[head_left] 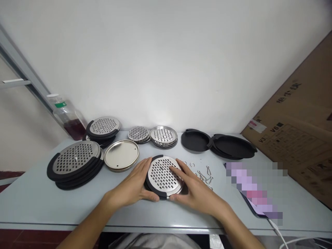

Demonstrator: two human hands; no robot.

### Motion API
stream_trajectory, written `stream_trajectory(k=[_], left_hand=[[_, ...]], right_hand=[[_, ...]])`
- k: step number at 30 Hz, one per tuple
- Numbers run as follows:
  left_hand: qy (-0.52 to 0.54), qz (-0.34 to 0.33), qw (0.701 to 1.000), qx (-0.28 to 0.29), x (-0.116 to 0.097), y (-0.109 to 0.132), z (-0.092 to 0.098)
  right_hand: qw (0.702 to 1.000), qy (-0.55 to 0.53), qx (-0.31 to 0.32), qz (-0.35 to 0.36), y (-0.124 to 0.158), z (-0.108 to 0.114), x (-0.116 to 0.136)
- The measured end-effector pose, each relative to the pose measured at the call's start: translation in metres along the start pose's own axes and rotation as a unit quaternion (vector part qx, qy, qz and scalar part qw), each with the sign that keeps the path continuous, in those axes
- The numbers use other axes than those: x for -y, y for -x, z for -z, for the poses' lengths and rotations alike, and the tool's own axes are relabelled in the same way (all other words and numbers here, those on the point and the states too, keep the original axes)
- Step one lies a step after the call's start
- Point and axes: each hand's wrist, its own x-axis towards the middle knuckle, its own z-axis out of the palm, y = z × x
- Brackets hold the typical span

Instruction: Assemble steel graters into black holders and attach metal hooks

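Observation:
A round metal grater [165,175] with a black rim along its left side lies on the table in front of me. My left hand [136,181] is curved round its left edge, thumb at the near side and fingers at the far side. From the right, my right hand [193,186] grips the grater's edge, with one finger resting on the perforated face. Just beyond that hand lie small metal clips [205,178] and a thin ring [192,165]. A stack of plain round metal plates [121,154] sits to the left of my left hand.
Black-rimmed graters are stacked at the left [76,159] and behind [105,126]. Loose grater discs [164,135] and black trays [233,146] stand along the wall. A bottle of dark red liquid [74,128], a phone [255,193] with a cable, and a cardboard box [298,138] flank the table.

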Motion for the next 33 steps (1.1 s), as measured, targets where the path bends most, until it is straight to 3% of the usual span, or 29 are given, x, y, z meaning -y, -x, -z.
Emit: stream_trajectory(k=[3,8,21,33], left_hand=[[-0.016,0.037,0.999,-0.020,-0.003,0.006,-0.014],[-0.066,0.022,0.997,-0.033,-0.004,0.010,-0.026],[-0.070,0.012,0.997,-0.010,-0.003,0.014,-0.021],[-0.078,0.000,0.997,-0.028,-0.003,0.014,-0.024]], right_hand=[[1.000,0.016,-0.014,0.001,0.003,-0.012,0.001],[0.994,0.088,-0.051,0.040,0.006,-0.022,0.000],[0.994,0.093,-0.031,0.053,0.008,-0.006,-0.005],[0.993,0.090,-0.064,0.034,0.006,-0.019,0.006]])
